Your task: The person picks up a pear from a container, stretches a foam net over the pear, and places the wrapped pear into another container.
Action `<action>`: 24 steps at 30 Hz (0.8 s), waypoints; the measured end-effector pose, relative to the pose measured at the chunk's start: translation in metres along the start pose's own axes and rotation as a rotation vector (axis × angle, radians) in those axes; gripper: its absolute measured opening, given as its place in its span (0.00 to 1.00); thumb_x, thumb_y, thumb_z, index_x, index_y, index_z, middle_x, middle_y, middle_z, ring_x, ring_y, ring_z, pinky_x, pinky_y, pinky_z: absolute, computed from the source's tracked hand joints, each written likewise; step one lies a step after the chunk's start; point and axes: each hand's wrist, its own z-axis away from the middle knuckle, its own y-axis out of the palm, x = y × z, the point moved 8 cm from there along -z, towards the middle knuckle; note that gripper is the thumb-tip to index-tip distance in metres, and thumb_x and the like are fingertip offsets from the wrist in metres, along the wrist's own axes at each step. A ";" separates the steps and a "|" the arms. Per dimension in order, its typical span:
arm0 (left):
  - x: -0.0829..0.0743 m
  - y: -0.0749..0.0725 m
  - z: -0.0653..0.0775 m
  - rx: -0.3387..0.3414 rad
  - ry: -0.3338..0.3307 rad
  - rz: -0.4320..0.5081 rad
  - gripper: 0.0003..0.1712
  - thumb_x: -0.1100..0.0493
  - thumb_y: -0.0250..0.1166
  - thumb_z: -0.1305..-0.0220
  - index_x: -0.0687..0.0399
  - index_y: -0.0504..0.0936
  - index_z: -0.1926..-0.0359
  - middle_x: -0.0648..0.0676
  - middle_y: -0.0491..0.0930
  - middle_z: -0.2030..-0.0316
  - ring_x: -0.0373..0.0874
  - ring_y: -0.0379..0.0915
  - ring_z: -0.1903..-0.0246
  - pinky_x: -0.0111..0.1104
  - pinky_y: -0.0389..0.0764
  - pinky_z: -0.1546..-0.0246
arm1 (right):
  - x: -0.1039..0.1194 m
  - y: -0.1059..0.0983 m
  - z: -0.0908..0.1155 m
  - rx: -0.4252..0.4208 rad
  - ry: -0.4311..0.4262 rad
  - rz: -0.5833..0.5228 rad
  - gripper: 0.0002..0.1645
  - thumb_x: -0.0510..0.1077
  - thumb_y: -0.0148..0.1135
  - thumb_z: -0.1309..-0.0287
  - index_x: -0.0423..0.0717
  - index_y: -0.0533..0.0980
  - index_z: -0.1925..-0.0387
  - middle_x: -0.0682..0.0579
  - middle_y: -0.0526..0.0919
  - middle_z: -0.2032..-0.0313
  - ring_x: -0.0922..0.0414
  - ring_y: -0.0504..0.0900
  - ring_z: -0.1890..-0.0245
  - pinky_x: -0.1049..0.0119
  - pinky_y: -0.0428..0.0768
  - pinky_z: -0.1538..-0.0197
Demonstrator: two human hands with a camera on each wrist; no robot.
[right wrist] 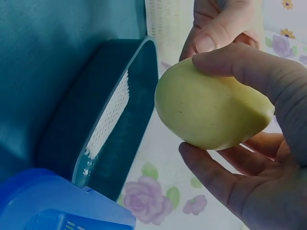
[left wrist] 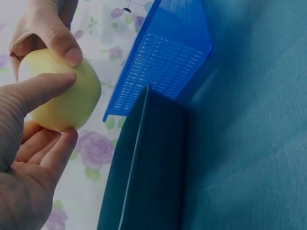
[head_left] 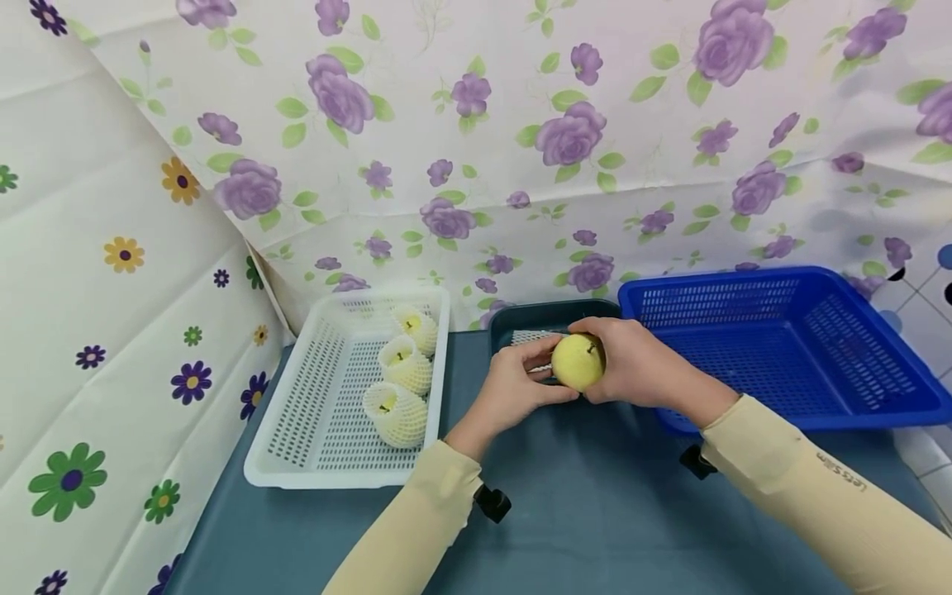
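A pale yellow pear (head_left: 578,362) is held between both hands, stem upward, above the front of a dark green bin (head_left: 508,319). My right hand (head_left: 632,364) grips it from the right, thumb on one side and fingers on the other. From the left, my left hand (head_left: 521,376) pinches the same pear, its thumb (left wrist: 53,88) against the skin and fingertips on the opposite side. Inside the bin lies white foam netting (right wrist: 109,122), partly hidden by the hands in the head view.
On the left stands a white basket (head_left: 286,413) with pears in foam nets (head_left: 397,413) along its right side. A blue basket (head_left: 744,355) sits at the right, close beside the bin. Flowered sheeting (head_left: 446,165) hangs behind the table (head_left: 565,521).
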 end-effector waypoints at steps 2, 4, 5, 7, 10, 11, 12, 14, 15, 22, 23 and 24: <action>0.001 -0.003 0.001 -0.018 0.009 0.001 0.41 0.62 0.74 0.53 0.48 0.69 0.36 0.49 0.74 0.42 0.42 0.76 0.46 0.37 0.79 0.49 | 0.000 0.001 0.000 -0.005 0.008 -0.005 0.52 0.47 0.78 0.69 0.46 0.65 0.37 0.53 0.77 0.51 0.58 0.78 0.58 0.61 0.81 0.58; 0.004 -0.006 0.001 -0.033 0.009 0.020 0.40 0.62 0.74 0.54 0.45 0.71 0.37 0.48 0.75 0.42 0.42 0.76 0.47 0.37 0.79 0.50 | -0.001 0.001 0.001 -0.013 0.015 -0.022 0.53 0.49 0.79 0.68 0.45 0.65 0.37 0.51 0.78 0.51 0.58 0.79 0.58 0.60 0.81 0.58; 0.006 -0.007 0.002 -0.036 0.008 0.034 0.39 0.62 0.74 0.54 0.44 0.72 0.38 0.47 0.75 0.43 0.42 0.76 0.47 0.37 0.79 0.50 | -0.001 0.002 0.001 -0.019 0.019 -0.033 0.53 0.49 0.79 0.68 0.45 0.65 0.37 0.51 0.78 0.51 0.58 0.79 0.58 0.60 0.81 0.58; 0.010 -0.010 0.002 -0.042 -0.001 0.067 0.38 0.63 0.75 0.54 0.41 0.73 0.40 0.46 0.76 0.44 0.43 0.77 0.47 0.37 0.79 0.50 | -0.002 0.003 0.001 -0.035 0.018 -0.057 0.52 0.50 0.79 0.68 0.45 0.66 0.37 0.51 0.79 0.52 0.57 0.80 0.58 0.60 0.82 0.59; 0.015 -0.013 0.004 -0.037 -0.015 0.114 0.38 0.64 0.75 0.55 0.39 0.74 0.41 0.46 0.77 0.45 0.44 0.77 0.48 0.39 0.79 0.50 | -0.004 0.005 0.002 -0.047 -0.002 -0.103 0.49 0.51 0.78 0.67 0.49 0.68 0.39 0.54 0.79 0.53 0.58 0.80 0.57 0.61 0.81 0.58; 0.016 -0.013 0.004 -0.035 -0.020 0.118 0.38 0.64 0.75 0.56 0.39 0.74 0.41 0.46 0.77 0.45 0.44 0.77 0.48 0.39 0.79 0.50 | -0.005 0.007 0.002 -0.050 -0.008 -0.118 0.48 0.51 0.78 0.67 0.51 0.69 0.39 0.56 0.79 0.53 0.59 0.79 0.57 0.61 0.81 0.58; 0.017 -0.013 0.005 -0.032 -0.027 0.123 0.38 0.64 0.75 0.56 0.39 0.74 0.41 0.46 0.78 0.45 0.43 0.77 0.48 0.40 0.79 0.50 | -0.006 0.008 0.002 -0.048 -0.018 -0.136 0.48 0.51 0.78 0.67 0.52 0.69 0.39 0.56 0.79 0.53 0.59 0.79 0.57 0.61 0.81 0.58; 0.019 -0.014 0.006 -0.028 -0.040 0.129 0.39 0.64 0.76 0.57 0.39 0.74 0.41 0.46 0.78 0.46 0.43 0.77 0.48 0.40 0.79 0.50 | -0.008 0.011 0.002 -0.039 -0.027 -0.171 0.47 0.51 0.78 0.66 0.55 0.69 0.39 0.58 0.78 0.53 0.59 0.79 0.56 0.60 0.82 0.56; 0.021 -0.014 0.007 -0.025 -0.048 0.132 0.39 0.64 0.76 0.57 0.40 0.74 0.42 0.46 0.78 0.46 0.42 0.77 0.48 0.40 0.79 0.50 | -0.009 0.013 0.003 -0.031 -0.030 -0.188 0.47 0.52 0.78 0.66 0.55 0.69 0.39 0.58 0.78 0.52 0.59 0.80 0.56 0.61 0.82 0.56; 0.032 -0.010 0.012 0.017 -0.124 0.136 0.40 0.64 0.76 0.58 0.42 0.74 0.41 0.46 0.77 0.44 0.40 0.77 0.48 0.37 0.80 0.51 | -0.019 0.032 0.009 0.016 0.014 -0.290 0.53 0.54 0.80 0.68 0.53 0.66 0.36 0.55 0.77 0.48 0.56 0.80 0.53 0.62 0.83 0.56; 0.033 -0.009 0.013 0.025 -0.130 0.131 0.40 0.65 0.76 0.58 0.42 0.74 0.40 0.47 0.77 0.44 0.40 0.77 0.48 0.37 0.80 0.51 | -0.020 0.035 0.010 0.017 0.019 -0.297 0.53 0.55 0.80 0.69 0.54 0.67 0.37 0.55 0.77 0.48 0.56 0.80 0.52 0.61 0.83 0.55; 0.035 -0.008 0.014 0.031 -0.136 0.122 0.40 0.64 0.76 0.58 0.42 0.73 0.40 0.47 0.77 0.43 0.39 0.77 0.48 0.36 0.80 0.52 | -0.021 0.037 0.011 0.015 0.023 -0.298 0.53 0.55 0.80 0.69 0.55 0.67 0.37 0.55 0.77 0.48 0.56 0.80 0.52 0.61 0.82 0.55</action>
